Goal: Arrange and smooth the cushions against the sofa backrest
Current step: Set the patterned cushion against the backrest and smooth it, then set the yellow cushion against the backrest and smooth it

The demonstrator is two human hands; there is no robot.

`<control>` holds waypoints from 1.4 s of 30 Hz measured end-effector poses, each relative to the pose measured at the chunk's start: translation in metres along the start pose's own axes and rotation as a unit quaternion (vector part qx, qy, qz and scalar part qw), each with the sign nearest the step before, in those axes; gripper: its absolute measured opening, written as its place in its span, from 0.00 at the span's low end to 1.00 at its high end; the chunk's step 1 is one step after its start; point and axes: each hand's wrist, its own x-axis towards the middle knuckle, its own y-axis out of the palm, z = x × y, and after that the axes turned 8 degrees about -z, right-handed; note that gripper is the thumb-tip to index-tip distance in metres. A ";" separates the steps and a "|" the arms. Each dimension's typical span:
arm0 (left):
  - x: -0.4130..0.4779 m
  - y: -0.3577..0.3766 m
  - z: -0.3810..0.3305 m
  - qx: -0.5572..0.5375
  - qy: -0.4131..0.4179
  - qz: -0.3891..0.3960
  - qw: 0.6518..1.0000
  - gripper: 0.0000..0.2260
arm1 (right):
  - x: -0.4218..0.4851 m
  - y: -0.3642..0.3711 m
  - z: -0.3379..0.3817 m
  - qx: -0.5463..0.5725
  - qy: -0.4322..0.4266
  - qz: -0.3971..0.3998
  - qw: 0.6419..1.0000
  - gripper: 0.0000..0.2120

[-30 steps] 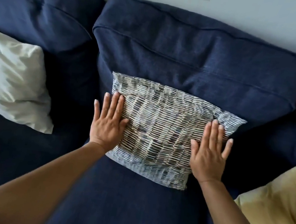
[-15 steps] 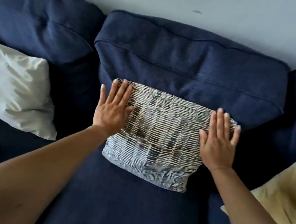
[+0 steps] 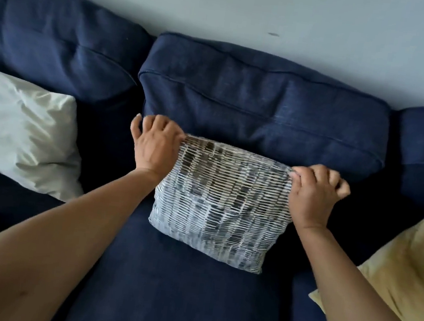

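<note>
Hands, left point(image 3: 154, 147) and right point(image 3: 314, 191), each grip clamped on the patterned cushion's point(image 3: 221, 204) upper corners against the backrest point(image 3: 264, 105).

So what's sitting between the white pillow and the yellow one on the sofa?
The head view shows the patterned cushion between the white pillow and yellow pillow, gripped by both hands.
</note>
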 end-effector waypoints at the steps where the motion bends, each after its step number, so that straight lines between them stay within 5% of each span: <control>1: -0.006 0.002 -0.001 -0.001 -0.010 0.013 1.000 0.10 | -0.003 -0.001 0.003 0.005 0.008 0.015 1.000 0.08; 4: -0.021 0.003 -0.012 -0.035 0.012 -0.027 0.999 0.16 | -0.006 -0.012 0.024 0.004 0.035 0.007 0.999 0.14; 6: -0.035 0.002 -0.029 -0.071 0.098 -0.054 0.991 0.22 | -0.008 -0.020 0.051 0.038 -0.008 0.021 0.999 0.23; 10: -0.069 0.026 -0.049 -0.007 0.280 0.091 0.956 0.28 | -0.038 -0.011 0.086 0.056 -0.175 0.178 0.967 0.29; 13: -0.060 0.041 -0.024 0.087 0.239 0.171 0.952 0.29 | -0.047 0.008 0.051 -0.025 -0.137 0.254 0.957 0.30; 22: -0.024 0.009 0.011 0.154 0.129 0.226 0.953 0.31 | -0.035 -0.018 -0.015 -0.124 -0.053 0.275 0.952 0.34; 31: -0.040 -0.059 -0.074 -0.032 0.070 0.204 0.976 0.24 | -0.017 -0.106 -0.016 -0.042 0.081 0.225 0.970 0.25; 42: -0.118 -0.088 -0.226 -0.177 0.039 0.276 0.944 0.17 | -0.047 -0.208 -0.149 -0.053 0.187 0.158 0.968 0.18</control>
